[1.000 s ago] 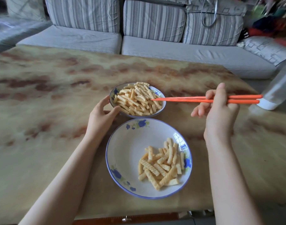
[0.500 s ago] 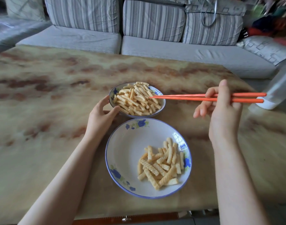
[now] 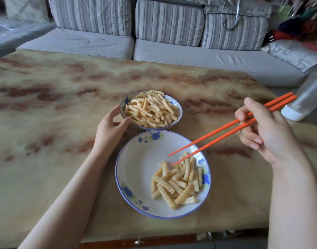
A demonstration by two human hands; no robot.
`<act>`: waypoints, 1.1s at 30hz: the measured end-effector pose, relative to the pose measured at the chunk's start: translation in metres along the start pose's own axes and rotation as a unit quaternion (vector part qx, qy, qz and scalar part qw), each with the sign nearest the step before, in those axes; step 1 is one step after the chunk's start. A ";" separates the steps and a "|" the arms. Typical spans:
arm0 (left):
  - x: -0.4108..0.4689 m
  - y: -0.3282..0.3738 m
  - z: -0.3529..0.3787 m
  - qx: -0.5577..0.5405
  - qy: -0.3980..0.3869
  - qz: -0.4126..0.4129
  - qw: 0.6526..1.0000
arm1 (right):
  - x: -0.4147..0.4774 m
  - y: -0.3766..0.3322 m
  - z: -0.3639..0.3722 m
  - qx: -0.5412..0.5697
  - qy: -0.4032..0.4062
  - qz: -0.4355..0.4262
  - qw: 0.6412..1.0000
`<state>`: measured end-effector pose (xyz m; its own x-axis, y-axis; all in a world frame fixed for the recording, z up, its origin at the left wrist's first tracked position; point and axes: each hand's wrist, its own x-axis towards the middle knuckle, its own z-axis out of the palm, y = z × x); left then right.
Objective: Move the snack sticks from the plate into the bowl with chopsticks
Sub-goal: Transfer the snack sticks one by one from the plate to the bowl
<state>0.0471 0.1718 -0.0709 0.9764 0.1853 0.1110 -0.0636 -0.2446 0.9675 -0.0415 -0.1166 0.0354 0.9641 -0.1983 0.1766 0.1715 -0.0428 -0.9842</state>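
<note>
A white plate (image 3: 136, 169) with a blue rim and blue flowers sits near the table's front edge, with several ridged snack sticks (image 3: 177, 180) piled on its right half. Just behind it stands a small blue-and-white bowl (image 3: 177, 112) heaped with more snack sticks (image 3: 150, 110). My left hand (image 3: 109, 130) grips the bowl's left rim. My right hand (image 3: 263, 130) holds a pair of orange chopsticks (image 3: 226, 128). Their tips are slightly apart, hang over the top of the plate's pile and hold nothing.
A marbled tan table (image 3: 55, 123) carries everything. A clear plastic bottle (image 3: 305, 101) with a white cap lies at the table's right edge, close to the chopsticks' back ends. A grey striped sofa (image 3: 154, 42) runs along the far side.
My right hand swung the chopsticks from level over the bowl down and toward me; their tips now point at the sticks on the plate. My left hand stayed on the bowl.
</note>
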 end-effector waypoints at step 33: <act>0.003 -0.002 0.000 0.002 0.001 -0.003 1.000 | 0.022 0.041 0.060 0.065 0.209 -0.051 0.974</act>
<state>0.0498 0.1727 -0.0730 0.9764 0.1887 0.1049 -0.0561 -0.2477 0.9672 -0.0007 -0.0635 -0.0010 0.7785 -0.5822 0.2347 0.3131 0.0362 -0.9490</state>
